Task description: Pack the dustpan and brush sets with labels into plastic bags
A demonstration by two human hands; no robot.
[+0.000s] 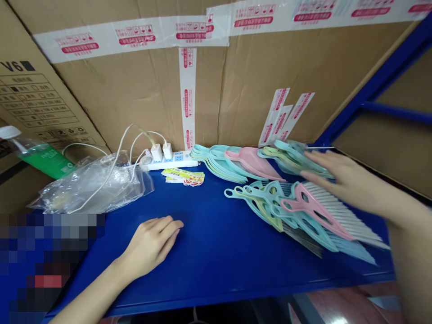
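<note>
My left hand [153,245] rests on the blue tabletop with its fingers curled together, and nothing shows in it. Over the far right of the table my right hand [339,177] is stretched out with fingers apart, slightly blurred. Just beside and below its fingers lies a plastic-wrapped bundle of dustpans and brushes [295,159], partly hidden by the hand. Nearer to me is a fanned pile of small hand brushes: a pink brush [319,209] on top, turquoise and yellow-green ones under it. Left of the bundle are stacked turquoise dustpans [219,164] and a pink dustpan [254,162].
A white power strip [185,159] with plugged-in chargers lies along the cardboard wall [135,90]. Yellow labels [184,175] are in front of it. Crumpled clear plastic bags [101,184], a loose white cable and a green-labelled bottle [47,157] occupy the left. A blue metal frame [381,81] stands at right.
</note>
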